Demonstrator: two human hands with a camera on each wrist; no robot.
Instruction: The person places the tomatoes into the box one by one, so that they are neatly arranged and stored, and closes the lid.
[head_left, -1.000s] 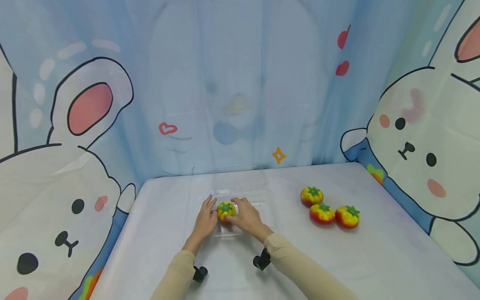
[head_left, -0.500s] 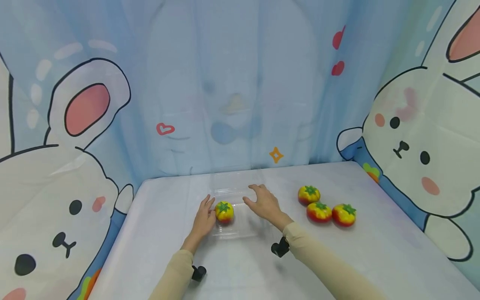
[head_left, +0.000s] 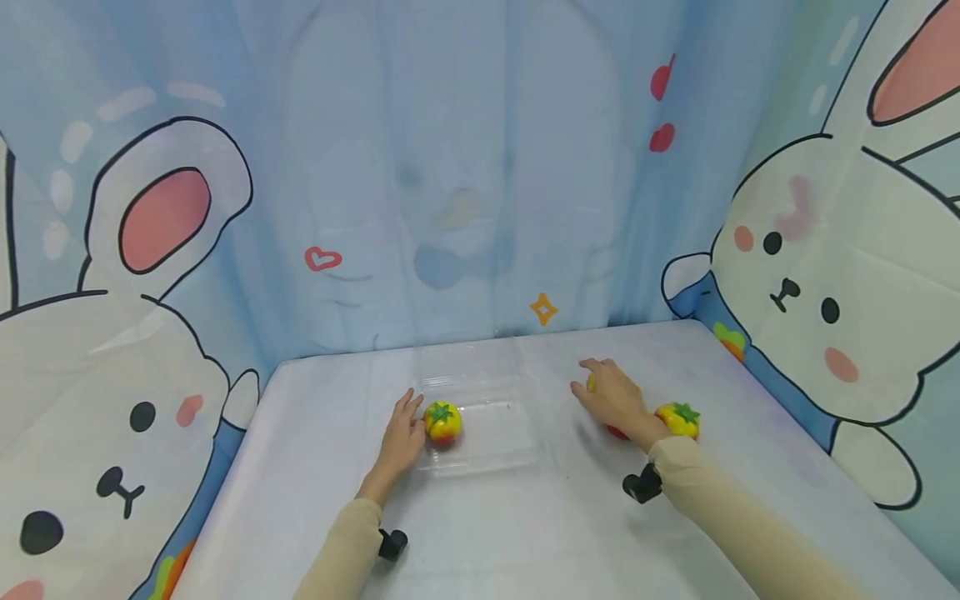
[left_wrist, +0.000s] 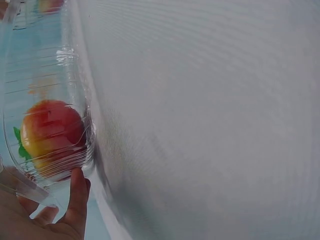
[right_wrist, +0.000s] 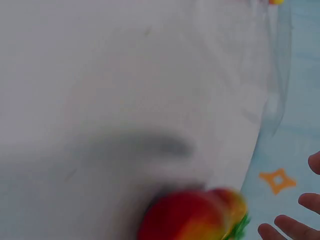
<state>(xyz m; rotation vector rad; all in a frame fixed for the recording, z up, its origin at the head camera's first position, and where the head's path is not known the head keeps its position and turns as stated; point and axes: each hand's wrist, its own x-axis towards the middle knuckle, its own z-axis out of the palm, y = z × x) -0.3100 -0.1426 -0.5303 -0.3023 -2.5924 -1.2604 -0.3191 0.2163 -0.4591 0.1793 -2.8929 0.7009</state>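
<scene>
A clear plastic clamshell box (head_left: 487, 429) lies with its lid spread back on the table. One red-and-yellow toy fruit with a green leafy top (head_left: 443, 423) sits at the box's left end. My left hand (head_left: 401, 437) rests against that end, fingers extended; in the left wrist view a fingertip (left_wrist: 76, 175) touches the ribbed wall beside the fruit (left_wrist: 52, 132). My right hand (head_left: 615, 400) hovers over the loose fruits at the right, fingers spread and holding nothing visible. It hides most of two; another fruit (head_left: 678, 419) shows beside the wrist.
The white-covered table (head_left: 480, 533) backs onto a blue curtain (head_left: 465, 167) with printed rabbits on both sides. Each wrist carries a small black camera, such as the right one (head_left: 642, 483).
My right hand has let go of the fruit in the box, lifted away and travelled right to the loose fruits. The left hand stays by the box's left end.
</scene>
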